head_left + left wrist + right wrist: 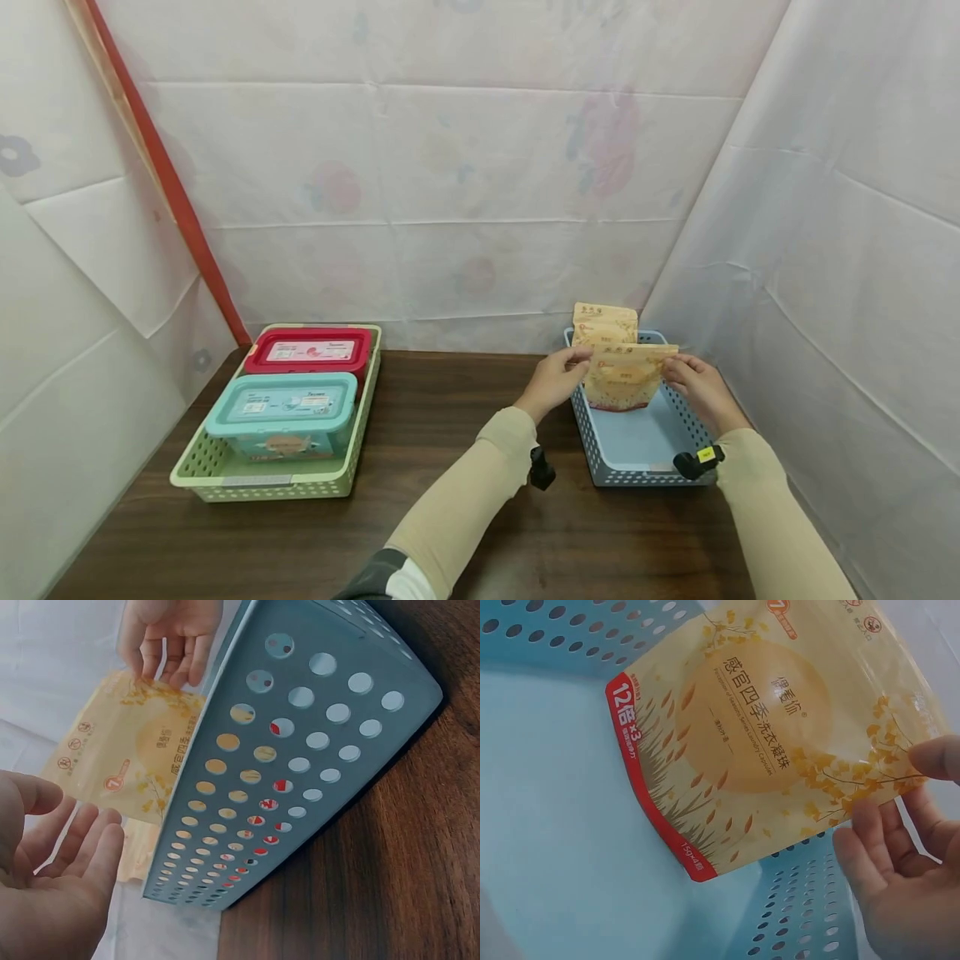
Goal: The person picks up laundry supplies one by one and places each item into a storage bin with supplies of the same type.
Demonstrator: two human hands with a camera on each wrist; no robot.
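Both hands are at a yellow pouch of laundry capsules (pixel 626 379) with a red bottom band, upright over the blue basket (pixel 637 442). My right hand (pixel 701 387) pinches its right side; in the right wrist view, the thumb lies on the printed front with fingers behind the edge (pixel 900 862). At the opposite side, my left hand (pixel 555 383) holds the top corner between thumb and fingertips, seen close in the left wrist view (pixel 60 862). Another yellow pouch (pixel 603 321) stands behind it, toward the back of the basket, its lower part hidden.
A green basket (pixel 277 492) on the left of the dark wooden table (pixel 457 417) holds a red lidded box (pixel 307 350) behind a teal lidded box (pixel 285 417). Pale printed sheets (pixel 465 167) hang behind the table and at both sides, the right one close to the blue basket.
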